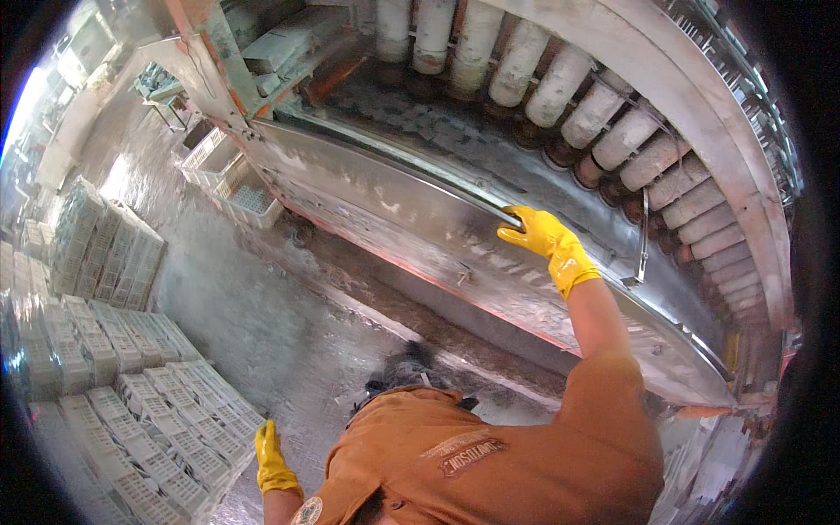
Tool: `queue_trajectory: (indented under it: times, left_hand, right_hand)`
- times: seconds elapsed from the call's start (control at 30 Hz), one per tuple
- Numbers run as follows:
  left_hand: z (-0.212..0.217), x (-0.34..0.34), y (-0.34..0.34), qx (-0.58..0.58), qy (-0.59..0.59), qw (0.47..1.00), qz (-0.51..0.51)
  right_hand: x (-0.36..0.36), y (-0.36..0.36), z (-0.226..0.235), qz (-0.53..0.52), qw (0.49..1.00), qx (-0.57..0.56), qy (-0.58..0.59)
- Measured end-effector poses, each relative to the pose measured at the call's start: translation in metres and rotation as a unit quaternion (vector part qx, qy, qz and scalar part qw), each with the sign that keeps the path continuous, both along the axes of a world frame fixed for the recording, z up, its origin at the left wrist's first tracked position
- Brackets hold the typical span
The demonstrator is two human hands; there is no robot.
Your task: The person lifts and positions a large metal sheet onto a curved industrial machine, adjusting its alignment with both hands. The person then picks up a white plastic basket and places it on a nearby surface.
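My right hand [547, 241], in a yellow rubber glove, grips the top edge of a long metal side panel [376, 179] with its fingers curled over the rim. Behind that panel lies a wet, dark trough [455, 144] with greyish pieces on its bed. My left hand [274, 459], gloved the same way, hangs low at my left side with its fingers stretched out and holds nothing. Closest to it are stacked white plastic crates [188, 416], a little apart from the glove.
A row of pale, worn cylinders [542, 83] lines the trough's far side under a curved metal frame [682, 74]. An upright bracket [643, 241] stands on the trough. White baskets [249, 197] sit on the wet floor [236, 289]; more stacked crates [101, 241] stand left.
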State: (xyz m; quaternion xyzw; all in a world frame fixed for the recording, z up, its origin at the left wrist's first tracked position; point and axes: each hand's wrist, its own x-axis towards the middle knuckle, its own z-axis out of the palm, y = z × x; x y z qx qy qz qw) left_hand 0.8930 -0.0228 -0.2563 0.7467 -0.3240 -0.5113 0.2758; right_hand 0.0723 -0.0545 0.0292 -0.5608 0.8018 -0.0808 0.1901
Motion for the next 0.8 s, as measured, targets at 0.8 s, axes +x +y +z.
queue_trajectory:
  times: [0.8]
  left_hand:
    - [0.096, -0.198, -0.366, -0.183, -0.180, 0.898, -0.356]
  right_hand:
    - [0.064, -0.050, -0.002, -0.304, 0.939, -0.161, 0.022]
